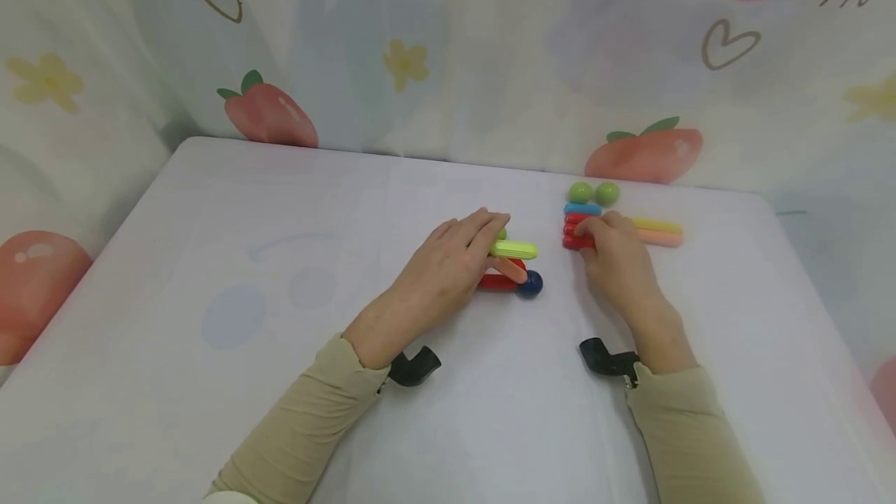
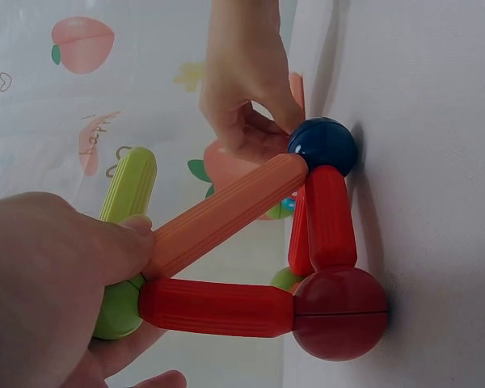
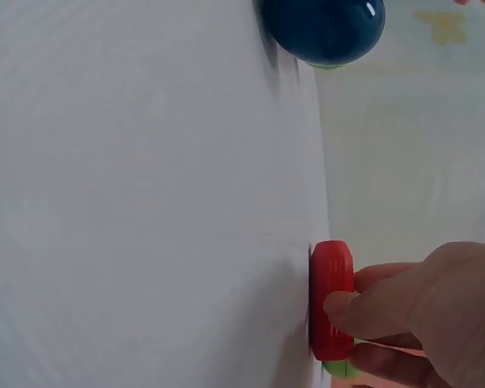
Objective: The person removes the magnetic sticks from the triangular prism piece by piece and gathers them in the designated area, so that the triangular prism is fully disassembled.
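Note:
My left hand [image 1: 448, 255] holds the top of a stick-and-ball frame, its thumb and fingers around the green ball [image 2: 120, 311] where several sticks meet. From that ball run a red stick [image 2: 218, 308] to a dark red ball [image 2: 340, 313], an orange stick [image 2: 230, 212] to a dark blue ball [image 2: 322, 149], and a yellow-green stick [image 1: 514, 249] pointing away. Another red stick [image 2: 331, 217] joins the blue and dark red balls low on the table. With thumb and fingers, my right hand [image 1: 621, 271] pinches a red stick [image 3: 332, 303] at the table, among other red sticks.
Two green balls [image 1: 580, 192] lie at the table's back right, beside a blue stick [image 1: 582, 209]. A yellow stick [image 1: 658, 225] and a light orange stick [image 1: 661, 238] lie right of my right hand. A patterned cloth [image 1: 490, 61] hangs behind the white table [image 1: 294, 379].

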Demonstrator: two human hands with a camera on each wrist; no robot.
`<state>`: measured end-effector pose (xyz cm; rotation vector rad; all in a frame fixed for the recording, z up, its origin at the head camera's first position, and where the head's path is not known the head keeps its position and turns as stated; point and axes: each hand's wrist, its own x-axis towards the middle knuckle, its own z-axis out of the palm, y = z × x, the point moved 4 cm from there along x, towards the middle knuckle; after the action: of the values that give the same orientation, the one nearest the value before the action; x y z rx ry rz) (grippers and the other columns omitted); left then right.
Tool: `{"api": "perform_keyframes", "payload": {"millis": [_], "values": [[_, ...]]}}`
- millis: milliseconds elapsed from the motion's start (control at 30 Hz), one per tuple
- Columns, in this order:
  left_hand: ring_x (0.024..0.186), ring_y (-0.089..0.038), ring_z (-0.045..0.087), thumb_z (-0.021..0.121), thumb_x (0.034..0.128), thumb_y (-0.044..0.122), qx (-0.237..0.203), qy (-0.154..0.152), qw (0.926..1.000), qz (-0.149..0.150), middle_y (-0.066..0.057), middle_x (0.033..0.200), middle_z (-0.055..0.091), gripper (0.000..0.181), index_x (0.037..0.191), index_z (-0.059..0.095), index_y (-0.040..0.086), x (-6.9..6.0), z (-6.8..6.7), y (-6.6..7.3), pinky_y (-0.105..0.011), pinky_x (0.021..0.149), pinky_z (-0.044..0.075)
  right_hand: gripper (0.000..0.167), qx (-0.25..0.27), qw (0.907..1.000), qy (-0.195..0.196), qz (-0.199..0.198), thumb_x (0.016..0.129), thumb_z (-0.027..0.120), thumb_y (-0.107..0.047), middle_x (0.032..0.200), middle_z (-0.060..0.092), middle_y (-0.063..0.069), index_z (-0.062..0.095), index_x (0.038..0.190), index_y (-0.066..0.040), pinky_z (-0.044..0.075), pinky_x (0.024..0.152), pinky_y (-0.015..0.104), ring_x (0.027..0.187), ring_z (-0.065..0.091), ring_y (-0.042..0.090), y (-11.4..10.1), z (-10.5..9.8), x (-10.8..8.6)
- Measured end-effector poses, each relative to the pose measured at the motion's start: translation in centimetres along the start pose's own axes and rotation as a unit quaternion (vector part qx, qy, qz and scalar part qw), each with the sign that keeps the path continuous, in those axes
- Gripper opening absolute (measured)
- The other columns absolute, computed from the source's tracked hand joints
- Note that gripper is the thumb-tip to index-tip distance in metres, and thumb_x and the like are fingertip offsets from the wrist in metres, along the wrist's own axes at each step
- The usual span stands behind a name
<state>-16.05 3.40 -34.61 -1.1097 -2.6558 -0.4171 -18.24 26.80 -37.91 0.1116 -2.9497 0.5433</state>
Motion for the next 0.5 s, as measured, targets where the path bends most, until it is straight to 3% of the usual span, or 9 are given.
{"api": "perform_keyframes", "payload": {"millis": [167, 333, 500], "values": [[0.14, -0.021, 0.045, 0.059, 0.1002, 0.025, -0.002, 0.0, 1.0, 0.0, -0.008, 0.146, 0.051, 0.055, 0.148, 0.042, 0.004, 0.0, 0.0, 0.0, -0.036, 0.112, 0.043, 0.016, -0.009, 0.9995, 0.022, 0.022, 0.091, 0.063, 0.002, 0.102, 0.055, 0.024, 0.064, 0.107, 0.005, 0.048, 0.088, 0.055, 0.096, 0.049, 0.04, 0.3, -0.1, 0.1], [0.139, -0.019, 0.045, 0.06, 0.0999, 0.024, -0.005, 0.005, 1.0, 0.001, -0.008, 0.146, 0.051, 0.055, 0.148, 0.042, 0.005, 0.0, -0.1, 0.0, -0.035, 0.112, 0.042, 0.02, -0.002, 0.9992, 0.016, 0.037, 0.091, 0.065, 0.0, 0.104, 0.054, 0.023, 0.063, 0.11, 0.004, 0.048, 0.09, 0.055, 0.098, 0.049, 0.039, 0.2, -0.4, 0.0], [0.139, -0.02, 0.046, 0.061, 0.099, 0.024, -0.004, 0.009, 0.9999, 0.004, -0.009, 0.145, 0.052, 0.055, 0.147, 0.043, 0.004, 0.0, 0.0, 0.1, -0.035, 0.111, 0.043, 0.024, 0.024, 0.9993, 0.023, 0.014, 0.091, 0.065, 0.0, 0.11, 0.055, 0.023, 0.063, 0.115, 0.005, 0.049, 0.093, 0.056, 0.104, 0.05, 0.039, -0.7, -1.2, -0.3]]}}
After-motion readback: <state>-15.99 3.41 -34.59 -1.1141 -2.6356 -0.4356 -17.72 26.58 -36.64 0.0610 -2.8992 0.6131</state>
